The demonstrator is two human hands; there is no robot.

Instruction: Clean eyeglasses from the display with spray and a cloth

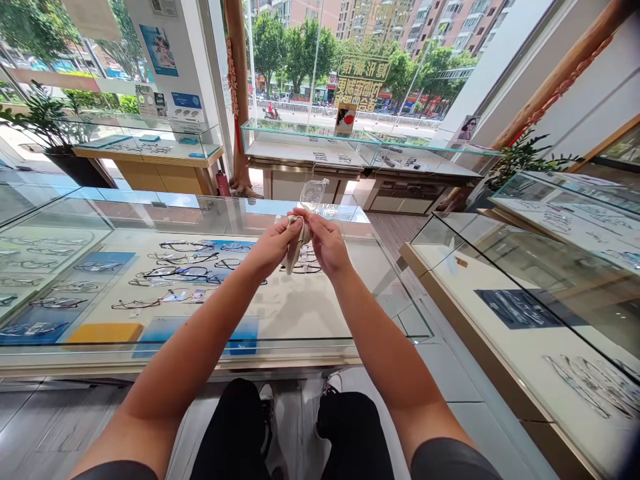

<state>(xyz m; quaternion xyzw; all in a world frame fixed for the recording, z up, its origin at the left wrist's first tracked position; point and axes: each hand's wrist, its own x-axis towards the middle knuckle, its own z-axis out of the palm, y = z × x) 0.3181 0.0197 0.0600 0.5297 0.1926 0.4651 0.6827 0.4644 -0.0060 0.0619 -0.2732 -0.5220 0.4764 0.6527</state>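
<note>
Above the glass display case (330, 327), my two hands meet at arm's length. My left hand (274, 245) is closed, thumb and fingers pinching a pale cloth (294, 255) that hangs down between the hands. Fingers of my right hand (327, 241) are closed on a pair of eyeglasses (314, 192); one clear lens stands up above the fingertips. The rest of the frame is hidden by the fingers and cloth. Inside the case below lie several eyeglass frames (183, 273).
A yellow box (105, 333) and blue display cards (173, 333) lie inside the near case. To the right stands another glass case (450, 267) with more frames. Further cases (310, 152) line the window. My legs (230, 427) are close to the case front.
</note>
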